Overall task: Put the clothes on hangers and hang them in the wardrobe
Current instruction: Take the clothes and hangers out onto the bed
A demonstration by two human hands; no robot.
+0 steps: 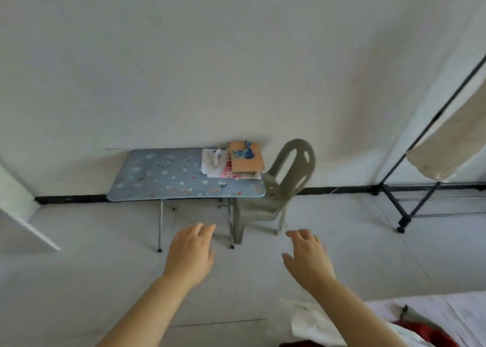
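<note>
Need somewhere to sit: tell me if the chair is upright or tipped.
Upright: the chair stands on its legs on the floor, beside the table.

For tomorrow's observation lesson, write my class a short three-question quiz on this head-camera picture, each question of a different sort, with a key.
1. True or false: the left hand holds a hanger.
2. What stands right of the folding table? A) stool B) plastic chair C) basket
3. Name the colour of the garment at the lower right.

Key: 1 false: both it and the right hand are open and hold nothing. 2 B. 3 red.
</note>
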